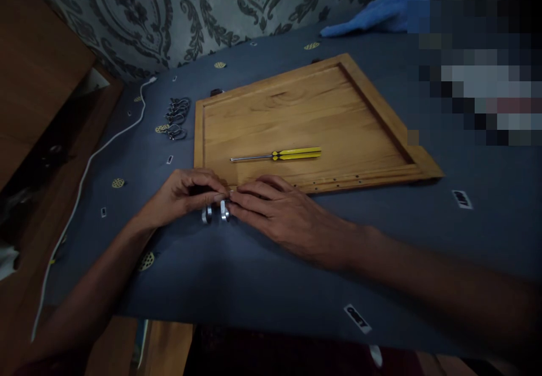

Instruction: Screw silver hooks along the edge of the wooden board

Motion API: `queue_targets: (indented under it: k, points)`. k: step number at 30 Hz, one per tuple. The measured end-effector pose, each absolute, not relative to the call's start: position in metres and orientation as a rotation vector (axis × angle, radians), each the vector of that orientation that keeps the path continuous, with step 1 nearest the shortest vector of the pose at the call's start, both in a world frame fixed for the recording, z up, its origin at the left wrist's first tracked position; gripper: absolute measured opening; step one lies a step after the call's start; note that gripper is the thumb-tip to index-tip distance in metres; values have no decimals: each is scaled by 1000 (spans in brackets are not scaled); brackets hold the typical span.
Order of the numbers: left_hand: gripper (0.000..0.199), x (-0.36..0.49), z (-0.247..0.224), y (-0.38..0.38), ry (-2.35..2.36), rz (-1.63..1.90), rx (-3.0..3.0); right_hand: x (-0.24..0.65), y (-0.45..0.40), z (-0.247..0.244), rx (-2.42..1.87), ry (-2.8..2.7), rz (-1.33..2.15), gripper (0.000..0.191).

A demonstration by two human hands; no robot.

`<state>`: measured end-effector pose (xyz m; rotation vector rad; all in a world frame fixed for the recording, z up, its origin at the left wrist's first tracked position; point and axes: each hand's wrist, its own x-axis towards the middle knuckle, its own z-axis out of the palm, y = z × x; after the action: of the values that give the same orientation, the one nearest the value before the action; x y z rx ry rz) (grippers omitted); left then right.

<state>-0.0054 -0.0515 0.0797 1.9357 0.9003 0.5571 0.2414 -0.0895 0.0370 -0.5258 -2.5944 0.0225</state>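
A wooden framed panel lies on the cloth with small dark holes along its near edge. My left hand is at its near left corner, thumb and forefinger pinched on a small shiny curved metal hook. From the other side my right hand meets it, fingers pressed together with their tips at the same hook. A second shiny hook hangs just left of it, below my left fingers. The exact contact points are hidden by the fingertips. On the panel lies a yellow-handled screwdriver.
Several metal hooks lie in a group left of the panel. A white cable runs down the left side of the dark blue patterned cloth. A blue cloth lies at the back, and a blurred area covers the upper right.
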Motion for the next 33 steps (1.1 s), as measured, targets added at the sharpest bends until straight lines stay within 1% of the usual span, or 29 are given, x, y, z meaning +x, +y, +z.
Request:
queue_targets:
  k: [5,8,11,15,18,22,27,33]
  points:
    - [23,-8,82,-53,936,516,1967,241,-89,39,-539,-2616,22,35]
    - [25,-12,81,-54,953,566,2047,241,-89,40,-541,-2611,11,35]
    - [39,-14,78,-59,947,590,2210,240,-89,40,-531,-2604,-4,34]
    - [57,-12,75,-69,944,492,2407,240,-89,37,-530,-2600,7,33]
    - [66,-14,72,-77,970,478,2479,240,-89,36,-537,-2600,-6,33]
    - [75,-21,67,-85,1062,545,2437,239,-89,37,-556,-2602,-8,33]
    - [77,-21,57,-91,1119,645,2395,240,-89,38,-547,-2598,-3,33]
    - [73,-14,50,-93,1140,711,2422,239,-89,34,-539,-2599,15,34]
